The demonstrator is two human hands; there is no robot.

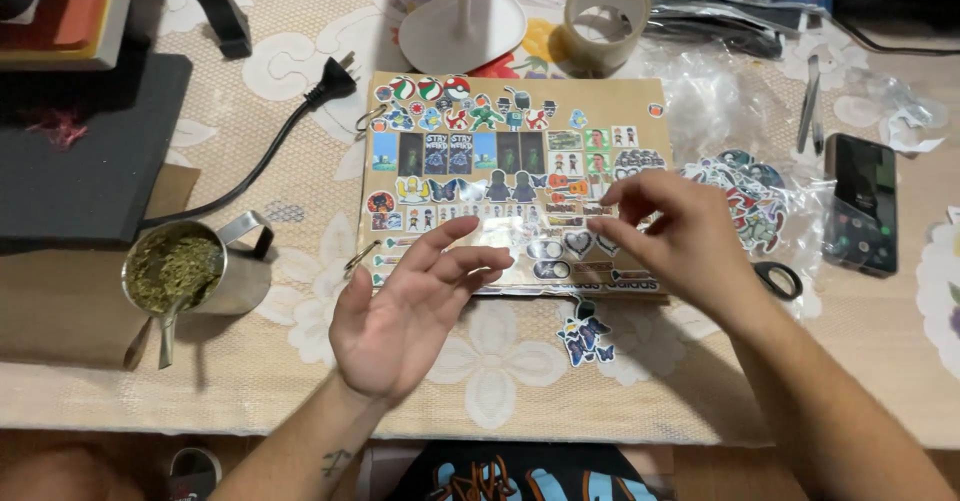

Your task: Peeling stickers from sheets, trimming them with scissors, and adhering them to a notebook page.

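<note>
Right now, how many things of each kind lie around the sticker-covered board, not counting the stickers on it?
Tape roll: 1
Phone: 1
Scissors: 1
Metal cup: 1
Power plug: 1
Tweezers: 1
Total: 6

Both hands, left (415, 306) and right (675, 236), hover open-fingered over a sticker-covered board (515, 151).

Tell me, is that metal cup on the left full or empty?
Full: the metal cup stands upright, with green chopped herb up to its rim and a metal straw in it.
</note>
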